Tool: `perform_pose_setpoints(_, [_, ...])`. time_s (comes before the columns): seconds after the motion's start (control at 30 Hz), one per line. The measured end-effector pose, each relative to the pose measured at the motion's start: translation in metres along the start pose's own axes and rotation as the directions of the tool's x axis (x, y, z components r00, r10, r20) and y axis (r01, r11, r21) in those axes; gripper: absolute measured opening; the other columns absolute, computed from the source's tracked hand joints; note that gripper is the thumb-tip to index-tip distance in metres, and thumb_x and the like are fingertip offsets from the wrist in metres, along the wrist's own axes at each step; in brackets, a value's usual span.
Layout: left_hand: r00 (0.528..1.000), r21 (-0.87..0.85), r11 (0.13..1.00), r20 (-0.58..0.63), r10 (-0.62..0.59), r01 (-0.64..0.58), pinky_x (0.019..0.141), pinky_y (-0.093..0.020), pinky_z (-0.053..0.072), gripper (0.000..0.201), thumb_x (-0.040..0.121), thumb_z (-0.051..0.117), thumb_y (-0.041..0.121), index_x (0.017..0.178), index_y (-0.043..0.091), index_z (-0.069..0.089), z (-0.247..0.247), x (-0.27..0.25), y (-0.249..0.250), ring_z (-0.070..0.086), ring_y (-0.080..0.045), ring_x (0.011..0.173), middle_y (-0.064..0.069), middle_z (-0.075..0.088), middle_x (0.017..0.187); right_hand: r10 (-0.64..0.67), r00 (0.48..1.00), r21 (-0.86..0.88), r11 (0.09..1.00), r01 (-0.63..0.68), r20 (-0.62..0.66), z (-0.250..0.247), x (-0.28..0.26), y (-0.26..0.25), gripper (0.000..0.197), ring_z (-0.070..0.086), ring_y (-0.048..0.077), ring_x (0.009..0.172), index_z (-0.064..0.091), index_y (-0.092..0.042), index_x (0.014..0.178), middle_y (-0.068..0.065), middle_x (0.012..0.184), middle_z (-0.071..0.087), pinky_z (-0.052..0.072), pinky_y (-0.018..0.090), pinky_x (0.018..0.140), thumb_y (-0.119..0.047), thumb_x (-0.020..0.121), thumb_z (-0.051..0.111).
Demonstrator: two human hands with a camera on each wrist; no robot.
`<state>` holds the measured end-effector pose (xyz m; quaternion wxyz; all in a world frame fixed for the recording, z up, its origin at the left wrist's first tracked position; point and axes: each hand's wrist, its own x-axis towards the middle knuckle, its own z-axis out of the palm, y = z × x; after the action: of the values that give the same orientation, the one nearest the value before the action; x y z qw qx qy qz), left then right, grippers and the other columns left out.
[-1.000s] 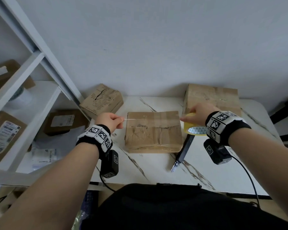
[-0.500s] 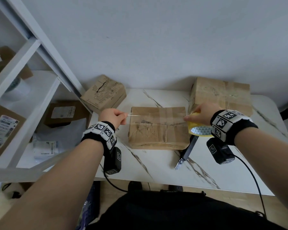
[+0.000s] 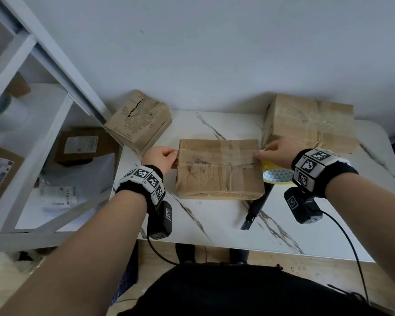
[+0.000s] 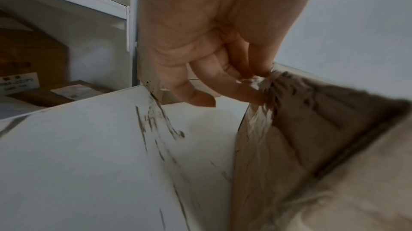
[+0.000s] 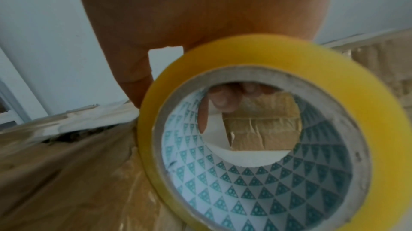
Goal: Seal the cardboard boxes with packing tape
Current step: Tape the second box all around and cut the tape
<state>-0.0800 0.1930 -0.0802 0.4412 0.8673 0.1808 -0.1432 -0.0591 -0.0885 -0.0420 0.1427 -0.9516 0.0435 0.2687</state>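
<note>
- Cardboard box (image 3: 219, 169): mid-table (image 3: 214, 224), clear tape across its top.
- Left hand (image 3: 160, 159): pinches the tape end at the box's left edge.
- Right hand (image 3: 277, 150): grips the yellow tape roll (image 3: 276, 176) at the right edge.

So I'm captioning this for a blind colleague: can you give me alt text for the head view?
Two bare hands stretch clear tape across the middle cardboard box on a marble-look table: the left hand pinches the tape end at its left edge, the right hand holds the yellow tape roll at its right. Two more boxes sit behind.
</note>
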Motion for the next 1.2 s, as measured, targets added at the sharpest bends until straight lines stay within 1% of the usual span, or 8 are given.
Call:
perform_pose_setpoints(0.23, [0.990, 0.240, 0.961, -0.009, -0.142, 0.140, 0.100, -0.043, 0.045, 0.061, 0.092, 0.055, 0.041, 0.144, 0.016, 0.036, -0.002, 0.004, 0.001, 0.052, -0.031, 0.121, -0.013, 0.048, 0.139, -0.006, 1.000, -0.064, 0.998, 0.006, 0.002, 0.002, 0.006, -0.004, 0.042, 0.060, 0.020, 0.085, 0.071, -0.017, 0.101, 0.003, 0.093, 0.067, 0.046, 0.027, 0.073, -0.051, 0.087, 0.050])
perform_pose_setpoints(0.37, [0.988, 0.348, 0.932, -0.146, -0.057, 0.105, 0.095, -0.041, 0.046, 0.043, 0.092, 0.056, 0.036, 0.128, 0.012, 0.052, -0.007, -0.002, 0.005, 0.054, -0.030, 0.114, -0.011, 0.054, 0.129, -0.017, 1.000, -0.077, 0.997, 0.016, -0.012, 0.004, 0.008, -0.003, 0.040, 0.059, 0.019, 0.082, 0.071, -0.018, 0.099, 0.002, 0.090, 0.066, 0.043, 0.025, 0.070, -0.050, 0.087, 0.050])
perform_pose_setpoints(0.47, [1.000, 0.343, 0.939, 0.000, 0.031, -0.030, 0.089, -0.032, 0.042, 0.037, 0.099, 0.044, 0.033, 0.120, 0.006, 0.059, 0.008, -0.014, 0.013, 0.056, -0.029, 0.110, -0.012, 0.062, 0.119, -0.020, 1.000, -0.083, 0.996, 0.020, -0.005, 0.005, 0.010, -0.001, 0.040, 0.060, 0.020, 0.080, 0.071, -0.017, 0.093, 0.003, 0.085, 0.066, 0.044, 0.025, 0.068, -0.051, 0.086, 0.050])
perform_pose_setpoints(0.63, [0.992, 0.351, 0.936, 0.121, -0.037, -0.008, 0.106, -0.037, 0.035, 0.055, 0.099, 0.040, 0.034, 0.144, 0.004, 0.029, 0.020, -0.022, 0.016, 0.042, -0.031, 0.130, -0.019, 0.040, 0.145, -0.028, 1.000, -0.085, 0.996, 0.028, -0.003, 0.008, 0.015, 0.002, 0.040, 0.060, 0.021, 0.076, 0.069, -0.016, 0.080, 0.002, 0.072, 0.061, 0.046, 0.027, 0.067, -0.051, 0.085, 0.050])
perform_pose_setpoints(0.7, [0.992, 0.496, 0.864, 0.122, 0.020, -0.078, 0.116, -0.038, 0.020, 0.072, 0.099, 0.037, 0.041, 0.151, 0.007, 0.002, 0.021, -0.034, 0.022, 0.017, -0.029, 0.144, -0.017, 0.007, 0.158, -0.034, 0.999, -0.089, 0.995, 0.033, -0.003, 0.008, 0.015, 0.002, 0.040, 0.059, 0.021, 0.076, 0.068, -0.015, 0.079, 0.002, 0.071, 0.061, 0.044, 0.026, 0.065, -0.050, 0.085, 0.050])
perform_pose_setpoints(0.83, [0.896, 0.758, 0.479, 0.388, 0.213, -0.442, 0.119, -0.044, -0.005, 0.083, 0.093, 0.013, 0.064, 0.147, 0.012, -0.020, 0.050, -0.053, 0.029, -0.022, -0.024, 0.143, -0.010, -0.028, 0.154, -0.050, 0.999, -0.087, 0.995, 0.049, -0.015, 0.008, 0.015, 0.004, 0.041, 0.059, 0.021, 0.074, 0.069, -0.015, 0.079, 0.003, 0.072, 0.062, 0.047, 0.027, 0.066, -0.051, 0.084, 0.050])
perform_pose_setpoints(1.03, [0.891, 0.795, 0.408, 0.434, 0.136, -0.449, 0.117, -0.046, -0.012, 0.104, 0.079, 0.012, 0.081, 0.144, 0.008, -0.026, 0.065, -0.054, 0.029, -0.028, -0.026, 0.141, -0.012, -0.035, 0.150, -0.099, 0.995, -0.137, 0.986, 0.094, -0.032, 0.010, 0.014, 0.009, 0.041, 0.059, 0.020, 0.082, 0.068, -0.022, 0.091, 0.000, 0.086, 0.064, 0.051, 0.030, 0.075, -0.056, 0.083, 0.046])
perform_pose_setpoints(1.2, [0.804, 0.719, 0.361, 0.546, 0.237, -0.594, 0.115, -0.053, -0.010, 0.114, 0.076, 0.035, 0.082, 0.146, 0.012, -0.024, 0.099, -0.063, 0.049, -0.028, -0.027, 0.141, -0.010, -0.034, 0.151, -0.119, 0.990, -0.164, 0.981, 0.105, -0.075, 0.009, 0.011, 0.010, 0.043, 0.058, 0.019, 0.085, 0.067, -0.022, 0.098, 0.000, 0.092, 0.064, 0.047, 0.028, 0.069, -0.056, 0.084, 0.046])
